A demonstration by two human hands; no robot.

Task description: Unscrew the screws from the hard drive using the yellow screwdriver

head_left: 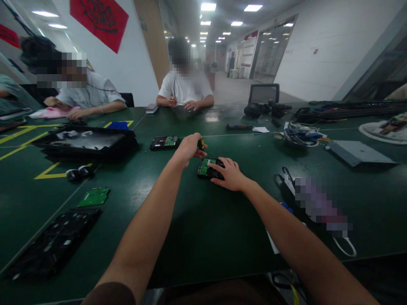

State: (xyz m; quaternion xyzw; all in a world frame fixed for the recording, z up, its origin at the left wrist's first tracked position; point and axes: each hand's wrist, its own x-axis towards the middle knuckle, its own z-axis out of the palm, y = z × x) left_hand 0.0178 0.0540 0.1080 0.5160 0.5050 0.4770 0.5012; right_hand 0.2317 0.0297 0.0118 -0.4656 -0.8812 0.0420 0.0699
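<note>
- Though the drive (209,170) looks stiff and fairly dense, its green board (206,163), beside the right fingers, seems fragile: grip case edges.
- Right hand (231,175) straddles the drive's end, thumb nearer.
- Left hand (189,148), beyond, curls round a tool (201,144).

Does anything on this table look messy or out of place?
Mostly the tangled heap of blue and white cables beside the flat grey metal box: its loose loops look untidy. I see no clear spill.

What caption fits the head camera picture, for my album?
Right hand on a gadget, left hand holding a black and yellow thing.
</note>
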